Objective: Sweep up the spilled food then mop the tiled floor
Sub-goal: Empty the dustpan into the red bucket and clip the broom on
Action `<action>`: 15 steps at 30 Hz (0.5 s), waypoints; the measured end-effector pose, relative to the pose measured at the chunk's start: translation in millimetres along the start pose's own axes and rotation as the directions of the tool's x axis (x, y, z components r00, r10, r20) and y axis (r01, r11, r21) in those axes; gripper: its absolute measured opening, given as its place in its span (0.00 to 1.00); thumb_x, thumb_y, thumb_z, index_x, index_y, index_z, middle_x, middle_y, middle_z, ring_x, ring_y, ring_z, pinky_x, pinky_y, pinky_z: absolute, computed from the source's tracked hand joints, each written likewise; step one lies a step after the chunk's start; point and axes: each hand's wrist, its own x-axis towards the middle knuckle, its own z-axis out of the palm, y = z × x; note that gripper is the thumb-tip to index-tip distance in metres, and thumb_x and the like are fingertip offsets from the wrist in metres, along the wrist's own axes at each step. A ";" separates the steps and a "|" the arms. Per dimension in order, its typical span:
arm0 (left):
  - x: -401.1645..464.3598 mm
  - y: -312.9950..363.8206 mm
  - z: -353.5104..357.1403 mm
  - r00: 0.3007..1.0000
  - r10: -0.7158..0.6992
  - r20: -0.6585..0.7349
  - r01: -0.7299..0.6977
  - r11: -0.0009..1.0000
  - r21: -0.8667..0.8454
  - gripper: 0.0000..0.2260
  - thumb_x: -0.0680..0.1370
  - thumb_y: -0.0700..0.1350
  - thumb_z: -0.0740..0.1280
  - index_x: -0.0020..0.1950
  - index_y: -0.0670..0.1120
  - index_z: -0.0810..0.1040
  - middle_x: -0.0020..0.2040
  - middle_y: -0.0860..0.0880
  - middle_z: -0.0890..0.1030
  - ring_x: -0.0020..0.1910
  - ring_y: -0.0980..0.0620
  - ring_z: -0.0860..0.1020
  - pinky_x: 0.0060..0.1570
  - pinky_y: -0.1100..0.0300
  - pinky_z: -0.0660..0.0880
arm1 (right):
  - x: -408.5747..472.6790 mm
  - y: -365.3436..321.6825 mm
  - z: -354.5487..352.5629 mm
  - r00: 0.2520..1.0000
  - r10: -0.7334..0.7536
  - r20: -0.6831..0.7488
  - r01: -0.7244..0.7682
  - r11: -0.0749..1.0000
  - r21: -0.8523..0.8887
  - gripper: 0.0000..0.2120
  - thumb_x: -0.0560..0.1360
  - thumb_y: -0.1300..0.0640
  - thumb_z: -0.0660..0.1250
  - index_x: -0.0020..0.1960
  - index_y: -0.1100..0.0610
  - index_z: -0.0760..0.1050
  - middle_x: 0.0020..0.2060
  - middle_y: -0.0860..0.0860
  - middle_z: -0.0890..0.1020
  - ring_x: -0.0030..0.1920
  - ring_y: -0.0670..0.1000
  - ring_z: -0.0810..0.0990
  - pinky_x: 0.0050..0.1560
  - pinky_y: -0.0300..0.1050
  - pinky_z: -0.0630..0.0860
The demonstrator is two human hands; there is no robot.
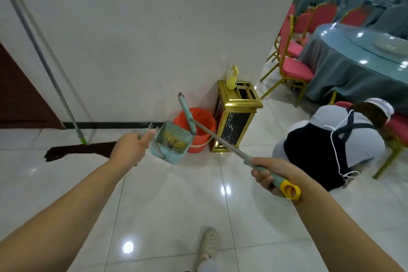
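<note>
My left hand [130,147] grips the handle of a teal dustpan [173,143], held up and tilted, with yellow food scraps [175,139] lying inside. My right hand [268,173] is closed on the teal grip of a long-handled broom [217,138]; the shaft runs up-left and its flat teal head [186,111] hangs over the orange bucket [198,125]. A mop with a grey-and-green pole [47,68] leans on the white wall at left, its dark cloth head [77,150] spread on the glossy tiles.
A gold-and-black bin [235,121] with a yellow spray bottle [231,78] on top stands right of the bucket. A person [331,139] crouches low at the right beside red chairs [293,68] and a round blue-clothed table [357,66]. My shoe [209,243] is below.
</note>
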 end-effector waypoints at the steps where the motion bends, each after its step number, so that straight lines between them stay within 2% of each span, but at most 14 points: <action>1: 13.9 8.4 2.6 1.000 0.012 -0.010 -0.012 1.000 0.014 0.30 0.74 0.68 0.54 0.33 0.43 0.75 0.24 0.48 0.76 0.22 0.48 0.74 0.24 0.61 0.71 | 10.1 -15.6 -6.3 1.000 -0.010 -0.002 0.010 1.000 -0.002 0.11 0.77 0.56 0.66 0.54 0.62 0.72 0.22 0.52 0.71 0.15 0.44 0.66 0.15 0.32 0.66; 3: 40.4 26.4 8.4 0.999 0.031 -0.030 -0.030 0.998 0.048 0.30 0.74 0.68 0.54 0.33 0.44 0.75 0.25 0.47 0.77 0.23 0.47 0.76 0.25 0.61 0.71 | 31.5 -46.1 -20.5 0.999 -0.037 0.009 0.037 0.999 0.002 0.15 0.77 0.57 0.65 0.61 0.62 0.70 0.23 0.53 0.72 0.16 0.44 0.67 0.15 0.33 0.67; 5: 66.7 47.1 14.1 0.998 0.057 -0.032 -0.053 0.992 0.118 0.29 0.75 0.68 0.53 0.33 0.44 0.75 0.27 0.45 0.79 0.26 0.46 0.77 0.28 0.58 0.72 | 52.3 -74.4 -32.9 0.999 -0.044 0.019 0.044 0.999 0.006 0.17 0.77 0.57 0.66 0.63 0.62 0.69 0.24 0.54 0.73 0.17 0.45 0.68 0.16 0.34 0.68; 8: 104.8 76.8 22.1 0.994 0.107 -0.010 -0.100 0.956 0.277 0.28 0.75 0.67 0.51 0.31 0.46 0.72 0.27 0.46 0.76 0.29 0.48 0.75 0.30 0.58 0.68 | 82.8 -110.3 -50.0 0.998 -0.042 0.037 0.041 0.999 0.025 0.18 0.77 0.56 0.66 0.63 0.62 0.68 0.25 0.54 0.73 0.17 0.45 0.68 0.16 0.34 0.69; 15: 171.3 117.3 33.8 0.979 0.196 0.056 -0.196 0.820 0.537 0.24 0.74 0.69 0.50 0.31 0.51 0.66 0.26 0.50 0.72 0.26 0.53 0.70 0.24 0.61 0.60 | 144.5 -149.4 -74.9 1.000 0.013 0.020 -0.014 0.997 0.071 0.18 0.76 0.57 0.67 0.63 0.62 0.69 0.25 0.54 0.73 0.18 0.45 0.67 0.17 0.34 0.69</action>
